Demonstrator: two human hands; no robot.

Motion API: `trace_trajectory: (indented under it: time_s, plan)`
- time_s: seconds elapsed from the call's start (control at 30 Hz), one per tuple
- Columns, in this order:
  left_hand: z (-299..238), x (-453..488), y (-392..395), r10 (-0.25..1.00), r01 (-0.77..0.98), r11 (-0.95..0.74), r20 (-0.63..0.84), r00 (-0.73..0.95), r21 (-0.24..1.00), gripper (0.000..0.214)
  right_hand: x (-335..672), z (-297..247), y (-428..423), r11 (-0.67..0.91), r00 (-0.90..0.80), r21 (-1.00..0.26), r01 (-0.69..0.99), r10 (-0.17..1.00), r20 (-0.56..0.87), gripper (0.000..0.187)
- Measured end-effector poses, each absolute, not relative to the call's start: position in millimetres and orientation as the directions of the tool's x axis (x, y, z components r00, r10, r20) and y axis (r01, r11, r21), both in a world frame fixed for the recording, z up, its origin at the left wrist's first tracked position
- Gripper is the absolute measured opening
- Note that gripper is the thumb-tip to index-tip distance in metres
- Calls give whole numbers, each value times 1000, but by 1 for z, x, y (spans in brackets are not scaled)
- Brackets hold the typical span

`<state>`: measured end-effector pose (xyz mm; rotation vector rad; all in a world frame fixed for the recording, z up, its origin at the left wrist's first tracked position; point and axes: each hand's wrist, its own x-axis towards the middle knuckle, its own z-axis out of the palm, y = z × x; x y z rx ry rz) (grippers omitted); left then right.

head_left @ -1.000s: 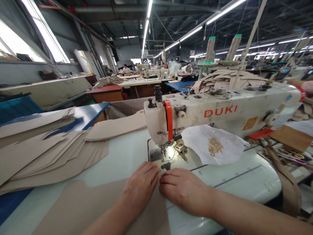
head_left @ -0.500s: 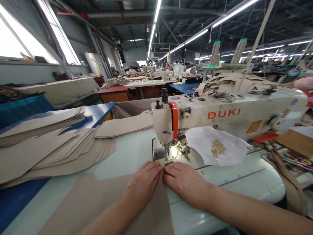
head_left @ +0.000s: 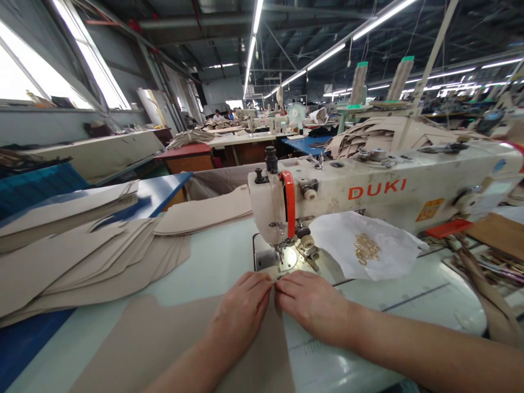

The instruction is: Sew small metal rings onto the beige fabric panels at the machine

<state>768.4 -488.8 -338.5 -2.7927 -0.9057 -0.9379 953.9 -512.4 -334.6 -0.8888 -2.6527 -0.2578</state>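
Just in front of the sewing machine's [head_left: 376,185] needle area, my two hands meet at the tip of a beige fabric panel [head_left: 164,338]. My left hand [head_left: 245,305] is closed, its fingertips pinching the panel's narrow end. Beside it my right hand [head_left: 311,303] is closed too, pinching at the same end from the right. The fingertips nearly touch, and what lies right under them is partly hidden. Most of the panel spreads flat across the pale table toward me, under my left forearm. The metal needle plate [head_left: 266,254] shows just beyond my fingers.
Stacks of beige cut panels [head_left: 102,256] lie at the left, with another stack [head_left: 204,210] behind. Right of the needle, small gold metal pieces [head_left: 367,249] rest on a white sheet [head_left: 327,240]. Thread cones [head_left: 400,79] stand behind the machine. Scissors and brown strips crowd the right edge.
The camera view has shifted slightly. Both hands stay at the panel's narrow end with almost the same grip, and the panel has hardly moved.
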Motion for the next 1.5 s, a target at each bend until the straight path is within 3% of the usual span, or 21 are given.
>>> trace_trajectory:
  time_s: [0.23,0.63,1.5]
  plan:
    - [-342,785,-464,514,564,-820,560,650,99,22,966,-329,-496,749,-731,89,657,603,319,7]
    - [-342,790,-445,534,551,-820,554,639,156,23,968,-332,-481,714,-681,0,700,668,300,4]
    - [-344,788,-438,480,569,-821,607,634,55,27,966,-335,-479,706,-677,38,707,662,321,6]
